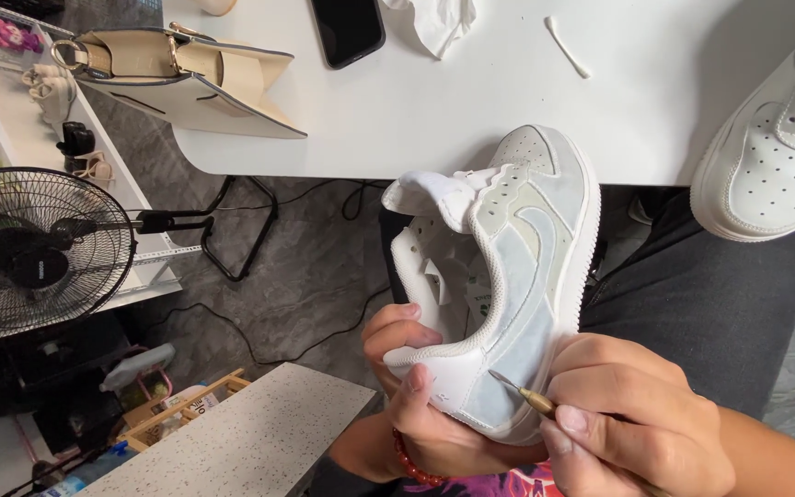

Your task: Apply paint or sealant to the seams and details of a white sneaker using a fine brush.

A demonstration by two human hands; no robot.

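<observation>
Gripped near the heel by the left hand [411, 391], 1 pale sneaker [508, 276] is touched by a fine tool [522, 394] pinched in the right hand [632, 419].

There is only one view, from the head of the person. It looks steeply down and is close to the hands. The white table [471, 110] fills the 12 o'clock side, the floor [315, 267] lies toward 9 o'clock, the lap toward 4 o'clock.
</observation>
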